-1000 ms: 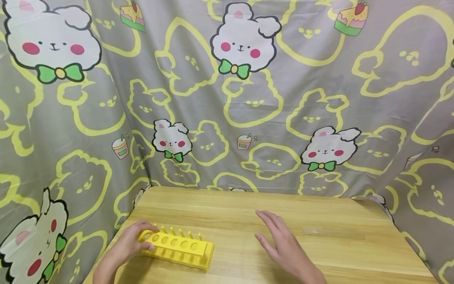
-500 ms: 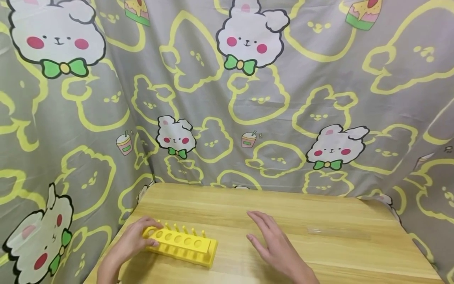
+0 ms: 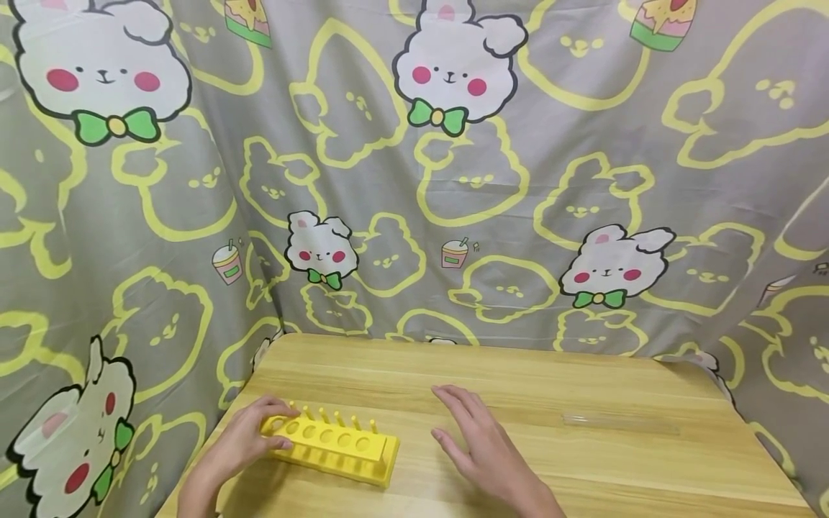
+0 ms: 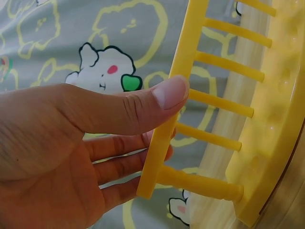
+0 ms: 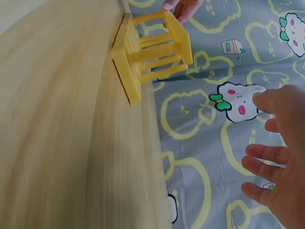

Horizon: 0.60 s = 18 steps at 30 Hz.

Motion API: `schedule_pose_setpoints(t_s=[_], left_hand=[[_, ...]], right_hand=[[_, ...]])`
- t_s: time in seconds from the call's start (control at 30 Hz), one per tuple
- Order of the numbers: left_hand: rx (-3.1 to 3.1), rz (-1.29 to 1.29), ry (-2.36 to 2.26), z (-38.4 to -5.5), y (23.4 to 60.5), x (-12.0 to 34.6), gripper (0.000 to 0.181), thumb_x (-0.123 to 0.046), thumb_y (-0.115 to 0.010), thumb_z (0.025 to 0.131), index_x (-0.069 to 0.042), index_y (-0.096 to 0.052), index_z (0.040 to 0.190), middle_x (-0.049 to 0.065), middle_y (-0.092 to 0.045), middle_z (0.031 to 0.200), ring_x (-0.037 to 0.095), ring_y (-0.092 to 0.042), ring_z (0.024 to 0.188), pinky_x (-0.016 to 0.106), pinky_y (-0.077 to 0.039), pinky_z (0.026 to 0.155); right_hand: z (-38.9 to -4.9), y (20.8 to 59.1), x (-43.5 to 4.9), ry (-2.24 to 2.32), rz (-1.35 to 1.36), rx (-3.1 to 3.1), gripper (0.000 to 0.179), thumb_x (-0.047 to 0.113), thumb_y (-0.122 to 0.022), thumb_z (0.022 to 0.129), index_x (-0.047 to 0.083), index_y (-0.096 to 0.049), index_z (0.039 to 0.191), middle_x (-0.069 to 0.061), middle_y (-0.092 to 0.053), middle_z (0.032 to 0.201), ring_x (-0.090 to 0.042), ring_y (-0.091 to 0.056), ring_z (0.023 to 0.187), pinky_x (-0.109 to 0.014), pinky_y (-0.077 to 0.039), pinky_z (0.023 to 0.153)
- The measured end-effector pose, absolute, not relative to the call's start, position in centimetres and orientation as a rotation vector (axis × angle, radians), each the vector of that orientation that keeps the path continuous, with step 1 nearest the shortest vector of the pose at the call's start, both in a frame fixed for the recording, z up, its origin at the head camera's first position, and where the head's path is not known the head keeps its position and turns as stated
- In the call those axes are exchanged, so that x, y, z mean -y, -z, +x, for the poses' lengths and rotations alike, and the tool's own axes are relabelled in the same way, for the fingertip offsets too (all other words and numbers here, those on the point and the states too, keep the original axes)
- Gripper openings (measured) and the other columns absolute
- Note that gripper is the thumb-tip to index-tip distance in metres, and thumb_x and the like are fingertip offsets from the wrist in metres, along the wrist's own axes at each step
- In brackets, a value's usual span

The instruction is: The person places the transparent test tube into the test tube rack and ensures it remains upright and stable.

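A yellow test tube rack (image 3: 337,440), with a row of round holes and a row of pegs behind them, stands on the left part of the table. My left hand (image 3: 249,435) grips its left end. In the left wrist view, the thumb (image 4: 171,93) lies on the near edge of the rack's upper plate (image 4: 183,52), and the other fingers pass behind it. To the right of the rack, my right hand (image 3: 482,450) is held over the table with fingers extended and nothing in them. The right wrist view shows those fingers (image 5: 264,160) spread apart.
A thin clear tube (image 3: 618,424) lies on the wooden table (image 3: 518,374) to the right, beyond my right hand. Grey curtains (image 3: 376,180) printed with white bunnies and yellow outlines hang at the back and both sides, close to the table edges.
My right hand has moved left, toward the rack. The left hand keeps its grip, and the rack stays in place on the table. The head view has shifted slightly.
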State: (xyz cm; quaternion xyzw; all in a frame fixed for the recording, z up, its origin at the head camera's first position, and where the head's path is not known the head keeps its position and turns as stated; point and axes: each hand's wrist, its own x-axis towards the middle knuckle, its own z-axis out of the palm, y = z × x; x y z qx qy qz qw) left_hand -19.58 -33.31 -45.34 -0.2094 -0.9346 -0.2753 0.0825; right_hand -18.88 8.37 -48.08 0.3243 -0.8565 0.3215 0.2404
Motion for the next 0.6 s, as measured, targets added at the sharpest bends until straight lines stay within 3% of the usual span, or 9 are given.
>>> schedule_pose_setpoints(t_s=[0.4, 0.6], left_hand=[[2.817, -0.63, 0.817, -19.7, 45.2, 33.2, 0.042, -0.014, -0.091, 0.071, -0.011, -0.078, 0.111, -0.004, -0.064, 0.106, 0.021, -0.065, 0.1, 0.038, -0.058, 0.082], [2.822, -0.631, 0.828, -19.6, 45.2, 33.3, 0.041, -0.014, -0.091, 0.071, -0.012, -0.078, 0.111, -0.004, -0.064, 0.106, 0.023, -0.065, 0.099, 0.037, -0.057, 0.081]], right_hand=[[-18.5, 48.4, -5.3, -0.954, 0.939, 2.378, 0.065, 0.025, -0.075, 0.096, 0.019, -0.045, 0.154, 0.001, -0.05, 0.148, -0.018, -0.05, 0.133, -0.043, -0.054, 0.103], [-18.7, 48.9, -3.3, -0.978, 0.987, 2.33, 0.062, 0.023, -0.078, 0.094, 0.015, -0.051, 0.148, -0.001, -0.053, 0.143, -0.018, -0.053, 0.13, -0.04, -0.055, 0.101]])
